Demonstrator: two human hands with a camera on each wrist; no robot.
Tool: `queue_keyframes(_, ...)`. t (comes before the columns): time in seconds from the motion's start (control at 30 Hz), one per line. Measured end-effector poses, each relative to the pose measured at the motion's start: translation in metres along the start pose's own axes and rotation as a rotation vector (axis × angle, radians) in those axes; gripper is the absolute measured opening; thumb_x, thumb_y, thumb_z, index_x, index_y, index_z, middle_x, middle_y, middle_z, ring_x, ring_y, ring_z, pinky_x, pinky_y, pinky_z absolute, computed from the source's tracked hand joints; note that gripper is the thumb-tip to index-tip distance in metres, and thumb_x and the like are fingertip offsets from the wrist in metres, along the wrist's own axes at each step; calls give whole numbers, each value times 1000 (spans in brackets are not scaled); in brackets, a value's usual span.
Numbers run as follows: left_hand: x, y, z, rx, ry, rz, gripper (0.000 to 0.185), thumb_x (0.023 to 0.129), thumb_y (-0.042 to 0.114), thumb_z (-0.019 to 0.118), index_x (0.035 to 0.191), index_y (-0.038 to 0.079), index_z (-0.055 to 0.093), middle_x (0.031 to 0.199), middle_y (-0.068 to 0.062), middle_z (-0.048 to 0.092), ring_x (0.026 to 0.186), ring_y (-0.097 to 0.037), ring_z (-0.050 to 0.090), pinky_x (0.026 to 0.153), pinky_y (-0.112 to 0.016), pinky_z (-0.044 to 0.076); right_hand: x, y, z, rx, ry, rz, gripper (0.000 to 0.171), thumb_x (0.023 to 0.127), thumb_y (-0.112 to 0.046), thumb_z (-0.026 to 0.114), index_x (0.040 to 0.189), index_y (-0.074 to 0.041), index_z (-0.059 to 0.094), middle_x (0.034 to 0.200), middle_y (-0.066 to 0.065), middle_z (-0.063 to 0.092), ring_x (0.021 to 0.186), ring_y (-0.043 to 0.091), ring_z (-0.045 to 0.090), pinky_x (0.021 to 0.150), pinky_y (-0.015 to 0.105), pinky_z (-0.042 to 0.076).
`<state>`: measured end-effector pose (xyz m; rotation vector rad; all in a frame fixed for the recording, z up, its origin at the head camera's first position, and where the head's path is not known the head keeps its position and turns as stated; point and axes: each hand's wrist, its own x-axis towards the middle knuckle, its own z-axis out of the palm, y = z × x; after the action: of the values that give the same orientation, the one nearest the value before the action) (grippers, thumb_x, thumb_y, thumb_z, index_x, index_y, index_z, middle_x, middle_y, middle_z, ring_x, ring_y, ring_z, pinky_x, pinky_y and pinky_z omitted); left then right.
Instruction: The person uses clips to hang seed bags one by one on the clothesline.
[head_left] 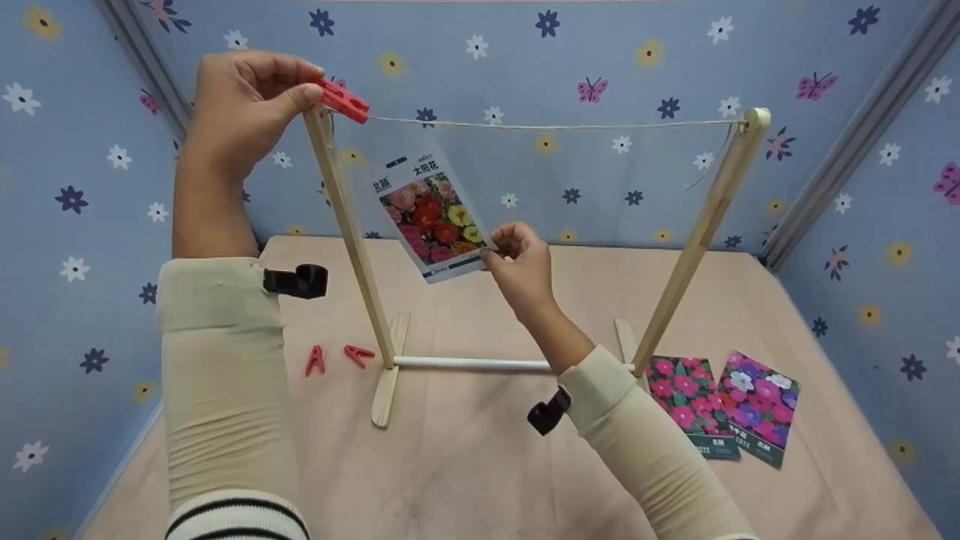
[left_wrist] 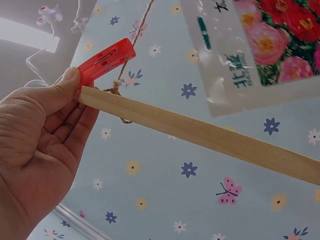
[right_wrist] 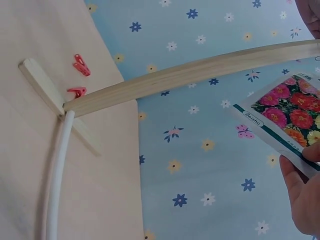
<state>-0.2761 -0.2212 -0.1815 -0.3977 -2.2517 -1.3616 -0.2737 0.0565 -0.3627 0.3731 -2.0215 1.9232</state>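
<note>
My left hand pinches a red clothespin between thumb and fingers, beside the top of the left wooden post. In the left wrist view the clothespin overlaps the string close to its knot. My right hand pinches a flower seed packet by its lower right corner. The packet is tilted, its printed front with red, pink and yellow blooms facing me, and its top edge hangs below the string. In the right wrist view, thumb and fingers grip the packet near its bottom band.
The string runs to the right wooden post. A white rod joins the posts low down, above flat wooden feet. Two red clothespins lie left on the pink tabletop. Two more seed packets lie at right.
</note>
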Motion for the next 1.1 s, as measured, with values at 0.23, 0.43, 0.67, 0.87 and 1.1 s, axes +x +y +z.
queue_keyframes(0.23,1,2,1,12,-14,-32,32,87,26,69,111,6,73,102,-4,68,91,-14,62,95,-22,48,1,-2,-1,17,3,5,12,84,7,65,90,-1,58,83,11,62,77,16,57,69,28,56)
queue_keyframes(0.43,0,4,0,30,-27,-38,32,87,28,69,110,6,74,102,-4,69,90,-13,62,93,-21,49,3,-10,3,16,18,4,12,86,6,65,92,-2,58,86,9,62,80,18,57,71,28,56)
queue_keyframes(0.67,-1,4,0,42,-45,-43,33,87,29,69,111,6,74,105,-6,69,93,-14,63,94,-23,48,5,-15,11,32,36,7,12,86,6,65,93,-1,58,88,10,62,80,17,57,72,28,56)
queue_keyframes(0.87,-2,4,1,47,-58,-40,33,87,29,69,110,5,74,105,-6,69,93,-14,62,96,-24,48,6,-17,15,69,33,7,13,86,7,65,93,-2,58,87,8,59,80,17,54,69,26,54)
queue_keyframes(1.1,-2,6,1,50,-76,-51,32,87,29,69,110,6,74,106,-6,69,94,-14,63,96,-24,48,5,-16,17,80,25,21,13,87,7,64,93,-2,58,88,9,61,81,17,56,73,29,57)
